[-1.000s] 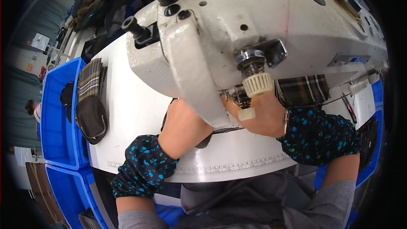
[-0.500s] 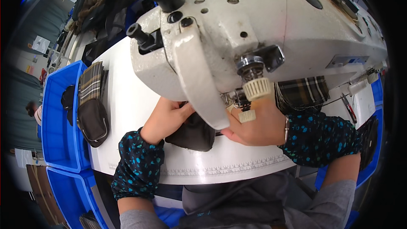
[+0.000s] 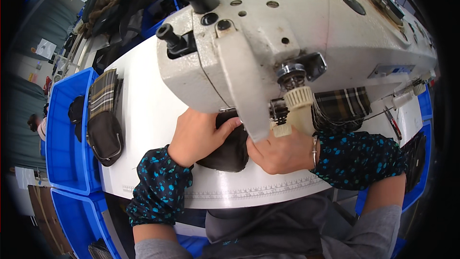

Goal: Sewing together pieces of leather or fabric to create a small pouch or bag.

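Note:
A dark brown fabric piece (image 3: 225, 154), like a small pouch, lies under the head of a white sewing machine (image 3: 268, 33). My left hand (image 3: 199, 136) grips it from the left, thumb laid across its top and the other fingers partly hidden. At its right edge, below the tension knobs, my right hand (image 3: 282, 152) is closed with fingertips bent against the cloth. The machine's lever guard hides the needle and part of the seam area.
To the left, finished-looking dark pouches (image 3: 104, 136) and plaid cloth (image 3: 103, 91) lie by a blue bin (image 3: 67, 168). Folded plaid pieces (image 3: 342, 108) sit behind my right wrist, with scissors-like red-handled tool (image 3: 394, 123) beyond. A printed ruler (image 3: 268, 187) lines the table's front edge.
My left hand has shifted right along the cloth, its thumb now further over it. My right hand has come slightly nearer. The machine appears a little further right in the view.

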A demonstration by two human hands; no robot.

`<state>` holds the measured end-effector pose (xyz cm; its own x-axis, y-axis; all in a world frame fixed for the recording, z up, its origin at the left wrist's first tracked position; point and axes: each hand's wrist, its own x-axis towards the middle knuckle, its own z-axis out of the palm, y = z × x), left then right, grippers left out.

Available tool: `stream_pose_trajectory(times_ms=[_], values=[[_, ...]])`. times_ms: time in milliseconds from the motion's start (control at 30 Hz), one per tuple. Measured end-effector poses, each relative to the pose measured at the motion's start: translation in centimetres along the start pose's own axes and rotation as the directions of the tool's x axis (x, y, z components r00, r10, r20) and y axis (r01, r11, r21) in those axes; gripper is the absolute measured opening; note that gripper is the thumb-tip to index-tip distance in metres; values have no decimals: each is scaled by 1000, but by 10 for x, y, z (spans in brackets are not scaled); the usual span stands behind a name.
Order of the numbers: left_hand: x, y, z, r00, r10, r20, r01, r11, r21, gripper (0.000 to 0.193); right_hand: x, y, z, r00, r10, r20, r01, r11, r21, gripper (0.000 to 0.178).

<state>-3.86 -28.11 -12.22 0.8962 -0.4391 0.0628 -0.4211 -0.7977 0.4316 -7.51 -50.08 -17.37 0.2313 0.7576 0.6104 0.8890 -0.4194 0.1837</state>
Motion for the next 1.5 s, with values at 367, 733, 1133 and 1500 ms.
stream_pose_trajectory(times_ms=[367,733,1133,1500], values=[[1,11,1,997,-26,-69,42,971,236,41,-5,-1,-7,989,36,140,-42,998,38,10],[-5,3,9,949,204,-242,-119,939,324,47,-6,-2,-7,966,49,252,-57,998,22,20],[4,-7,18,957,144,-252,-99,978,184,34,-16,6,31,994,86,68,-84,996,-36,12],[5,-43,25,962,47,-268,-28,997,78,26,2,12,-1,968,226,111,-227,974,1,10]])
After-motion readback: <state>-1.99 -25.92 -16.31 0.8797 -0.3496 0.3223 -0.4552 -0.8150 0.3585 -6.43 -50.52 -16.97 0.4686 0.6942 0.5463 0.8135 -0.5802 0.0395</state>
